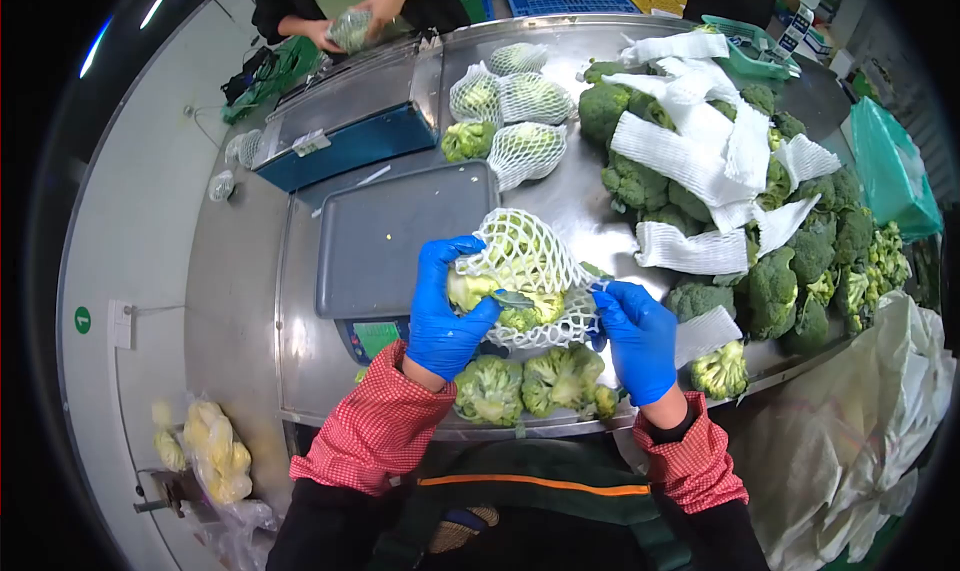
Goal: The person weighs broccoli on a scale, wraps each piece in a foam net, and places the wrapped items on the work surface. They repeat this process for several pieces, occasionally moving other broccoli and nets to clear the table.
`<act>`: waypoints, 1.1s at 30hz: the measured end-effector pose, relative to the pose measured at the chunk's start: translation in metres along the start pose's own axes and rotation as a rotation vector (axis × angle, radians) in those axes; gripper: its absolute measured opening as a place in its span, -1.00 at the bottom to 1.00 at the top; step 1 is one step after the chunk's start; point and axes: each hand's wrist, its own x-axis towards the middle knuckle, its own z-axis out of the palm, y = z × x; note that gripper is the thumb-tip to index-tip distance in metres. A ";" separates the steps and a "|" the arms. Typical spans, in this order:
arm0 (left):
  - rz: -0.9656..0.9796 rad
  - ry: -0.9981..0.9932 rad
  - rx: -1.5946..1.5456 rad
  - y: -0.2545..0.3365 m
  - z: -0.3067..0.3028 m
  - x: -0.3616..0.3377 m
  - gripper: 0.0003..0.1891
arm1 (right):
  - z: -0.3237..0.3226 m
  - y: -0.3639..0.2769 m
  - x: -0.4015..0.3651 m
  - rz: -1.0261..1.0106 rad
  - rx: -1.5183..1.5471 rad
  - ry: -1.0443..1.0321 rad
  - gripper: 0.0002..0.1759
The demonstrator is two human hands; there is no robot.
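In front of me a head of broccoli (535, 313) sits partly inside a white foam net (530, 246). My left hand (440, 316), in a blue glove, is closed around the broccoli's left side, thumb across its front. With the fingers of my right hand (638, 333), also blue-gloved, I pinch the net's right end. Below, several bare broccoli heads (488, 389) lie along the near table edge. Behind the net is a grey scale tray (400, 233), with a green display (376, 339) below it. My right fingertips partly hide the gripped net end.
Netted broccoli (527, 153) stands beyond the tray. A large pile of broccoli (770, 281) with white net sleeves (690, 166) fills the right side. A blue-fronted metal box (350, 149) borders the left. Across the table, a person's hands (375, 13) hold a netted head.
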 end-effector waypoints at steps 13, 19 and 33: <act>0.337 0.211 0.665 -0.042 0.021 0.143 -0.45 | 0.024 -0.028 0.012 -0.613 -0.442 -0.293 -0.68; 0.653 0.279 0.922 -0.105 0.002 0.283 -0.45 | -0.011 0.023 -0.011 -0.309 -0.485 -0.350 -0.71; 0.110 -0.583 0.437 -0.058 0.087 0.064 -0.72 | -0.142 0.031 -0.016 -0.062 -1.338 0.362 -0.44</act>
